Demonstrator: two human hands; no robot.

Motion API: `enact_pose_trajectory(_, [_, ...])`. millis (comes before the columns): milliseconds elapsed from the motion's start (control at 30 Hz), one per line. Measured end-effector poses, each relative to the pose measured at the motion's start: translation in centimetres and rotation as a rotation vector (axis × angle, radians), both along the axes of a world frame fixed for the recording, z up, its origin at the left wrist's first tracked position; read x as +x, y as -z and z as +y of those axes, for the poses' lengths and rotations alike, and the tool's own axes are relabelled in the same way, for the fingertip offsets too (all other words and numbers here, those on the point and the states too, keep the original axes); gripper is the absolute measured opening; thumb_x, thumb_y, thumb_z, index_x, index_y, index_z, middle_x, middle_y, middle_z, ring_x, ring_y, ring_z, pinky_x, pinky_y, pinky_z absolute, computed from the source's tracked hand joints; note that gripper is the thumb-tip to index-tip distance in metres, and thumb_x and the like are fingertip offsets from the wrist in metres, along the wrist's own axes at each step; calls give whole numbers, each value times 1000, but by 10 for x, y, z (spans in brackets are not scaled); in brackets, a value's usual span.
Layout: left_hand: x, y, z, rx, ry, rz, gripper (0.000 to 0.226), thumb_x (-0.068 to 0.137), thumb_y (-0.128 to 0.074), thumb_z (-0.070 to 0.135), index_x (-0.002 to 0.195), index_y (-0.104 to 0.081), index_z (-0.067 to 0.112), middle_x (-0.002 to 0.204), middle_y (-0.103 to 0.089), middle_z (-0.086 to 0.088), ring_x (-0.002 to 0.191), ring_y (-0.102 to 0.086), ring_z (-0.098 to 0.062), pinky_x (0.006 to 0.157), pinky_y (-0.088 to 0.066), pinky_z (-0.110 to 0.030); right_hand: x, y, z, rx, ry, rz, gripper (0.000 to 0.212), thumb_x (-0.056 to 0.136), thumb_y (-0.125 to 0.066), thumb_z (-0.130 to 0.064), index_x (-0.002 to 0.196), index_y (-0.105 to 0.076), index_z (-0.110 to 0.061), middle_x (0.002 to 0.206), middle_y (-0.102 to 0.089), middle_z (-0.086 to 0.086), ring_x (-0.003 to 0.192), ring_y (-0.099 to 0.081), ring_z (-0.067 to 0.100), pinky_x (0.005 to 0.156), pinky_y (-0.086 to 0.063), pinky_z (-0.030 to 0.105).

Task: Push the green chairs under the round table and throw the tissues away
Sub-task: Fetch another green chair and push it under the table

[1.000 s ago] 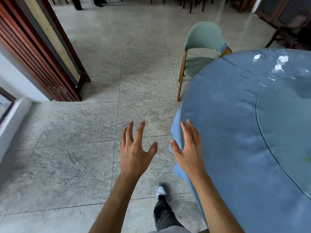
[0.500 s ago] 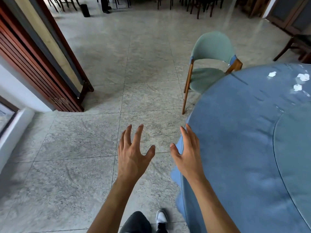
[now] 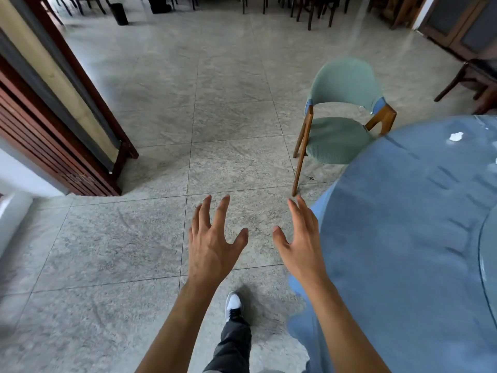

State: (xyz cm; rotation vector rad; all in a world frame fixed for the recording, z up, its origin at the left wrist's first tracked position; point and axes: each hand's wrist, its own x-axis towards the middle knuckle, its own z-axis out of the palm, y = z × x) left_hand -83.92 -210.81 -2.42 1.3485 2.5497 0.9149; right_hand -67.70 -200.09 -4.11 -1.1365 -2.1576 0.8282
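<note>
Both hands are spread and hold nothing: the left hand (image 3: 213, 244) over the floor, the right hand (image 3: 301, 244) just beside the round table (image 3: 403, 238). Ahead of the right fingertips stands the green chair (image 3: 341, 114), seat partly tucked. Beyond it a tissue (image 3: 455, 136) lies on the tabletop. Shoving one side risks twisting the chair into the cloth

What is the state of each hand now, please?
Left hand: open, fingers spread, holding nothing.
Right hand: open, fingers straight, holding nothing.

Head-worn camera looks forward, down at floor (image 3: 134, 251).
</note>
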Motion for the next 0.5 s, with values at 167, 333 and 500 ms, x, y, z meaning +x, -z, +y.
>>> enact_pose_trajectory(167, [-67, -5, 49, 21, 12, -27, 81, 85, -60, 59, 155, -23, 37, 164, -23, -10, 149, -23, -34, 114, -33, -57, -64, -5, 47, -2, 10, -27, 68, 96, -58, -32, 156, -29, -19, 167, -18, -2, 152, -17, 20, 121, -27, 47])
enact_pose_trajectory(333, [-124, -9, 93, 42, 58, -56, 83, 85, -61, 57, 156, -21, 39, 165, -19, -8, 150, -22, -32, 114, -32, -56, -123, -14, 86, 32, 53, -47, 71, 92, -46, -46, 155, -33, -15, 166, -21, 1, 150, -21, 22, 120, -29, 45])
enact_pose_trajectory(500, [-165, -9, 129, 38, 84, -71, 83, 86, -61, 57, 155, -19, 39, 165, -17, -7, 150, -20, -32, 114, -33, -58, -161, -19, 118, 26, 63, -48, 68, 96, -56, -35, 156, -29, -17, 166, -21, 2, 151, -20, 22, 120, -30, 51])
